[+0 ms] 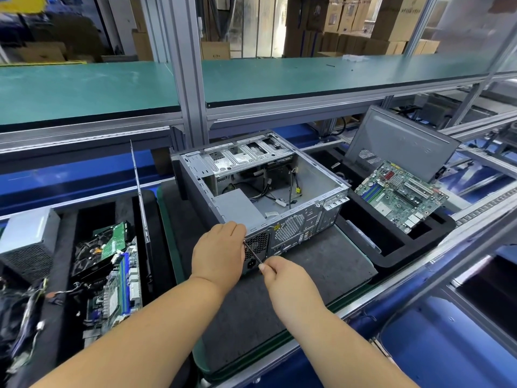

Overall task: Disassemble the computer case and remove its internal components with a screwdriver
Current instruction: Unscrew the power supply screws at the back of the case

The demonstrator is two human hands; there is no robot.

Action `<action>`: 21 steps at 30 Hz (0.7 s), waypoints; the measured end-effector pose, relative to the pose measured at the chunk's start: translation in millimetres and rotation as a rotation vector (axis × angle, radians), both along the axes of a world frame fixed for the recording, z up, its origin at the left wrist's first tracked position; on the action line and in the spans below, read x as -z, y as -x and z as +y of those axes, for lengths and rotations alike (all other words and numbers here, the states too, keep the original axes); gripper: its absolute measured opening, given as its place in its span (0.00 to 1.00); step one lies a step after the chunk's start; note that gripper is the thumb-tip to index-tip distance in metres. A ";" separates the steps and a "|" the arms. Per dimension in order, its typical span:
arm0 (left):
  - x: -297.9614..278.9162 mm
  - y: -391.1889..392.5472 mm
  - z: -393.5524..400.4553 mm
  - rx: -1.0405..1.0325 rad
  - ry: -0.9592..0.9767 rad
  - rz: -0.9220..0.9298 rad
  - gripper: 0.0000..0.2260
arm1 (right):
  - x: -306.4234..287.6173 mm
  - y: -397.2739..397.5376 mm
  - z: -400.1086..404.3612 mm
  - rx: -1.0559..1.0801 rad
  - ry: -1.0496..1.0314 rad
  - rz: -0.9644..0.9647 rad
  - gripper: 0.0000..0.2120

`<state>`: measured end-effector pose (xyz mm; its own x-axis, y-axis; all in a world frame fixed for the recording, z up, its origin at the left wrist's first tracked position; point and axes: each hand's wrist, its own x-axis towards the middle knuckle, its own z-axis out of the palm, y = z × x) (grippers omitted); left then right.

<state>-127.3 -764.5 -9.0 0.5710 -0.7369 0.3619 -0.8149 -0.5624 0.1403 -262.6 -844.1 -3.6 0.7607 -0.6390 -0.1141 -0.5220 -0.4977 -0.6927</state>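
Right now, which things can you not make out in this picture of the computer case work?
Head view only:
- Screwdriver tip: hidden behind the left hand, so the screw it meets is unseen.
- Screwdriver handle: covered by the right hand.
- Power supply fastenings on the case rear: too small to count.
- Motherboard labels: too small to read.
- Parts in the left tray: tangled, partly cut by the edge.

Computer case (279,191): grey, perforated rear grille. Motherboard (400,194): green, blue slots. Work mat (307,264): dark grey, green-edged.
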 end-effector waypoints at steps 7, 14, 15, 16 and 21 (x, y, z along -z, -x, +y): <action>1.8 -0.8 -0.2 -0.005 0.002 0.006 0.07 | -0.8 -3.0 4.0 -0.033 0.171 0.098 0.12; 2.2 -1.5 0.1 0.000 0.003 -0.007 0.05 | -3.0 -3.8 4.2 -0.040 0.202 0.129 0.12; 2.4 -1.4 0.1 0.001 0.001 -0.012 0.05 | -3.3 -4.2 4.3 -0.040 0.202 0.133 0.12; 2.4 -1.4 0.0 0.001 -0.001 -0.019 0.04 | -3.5 -4.6 4.7 -0.042 0.207 0.140 0.12; 2.8 -1.9 -0.3 -0.003 -0.002 -0.035 0.05 | -3.6 -5.6 8.5 -0.048 0.261 0.158 0.11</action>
<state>-125.3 -764.7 -11.8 0.5600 -0.7359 0.3805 -0.8176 -0.5651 0.1104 -257.0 -835.5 0.0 0.7766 -0.6262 -0.0696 -0.5846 -0.6749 -0.4502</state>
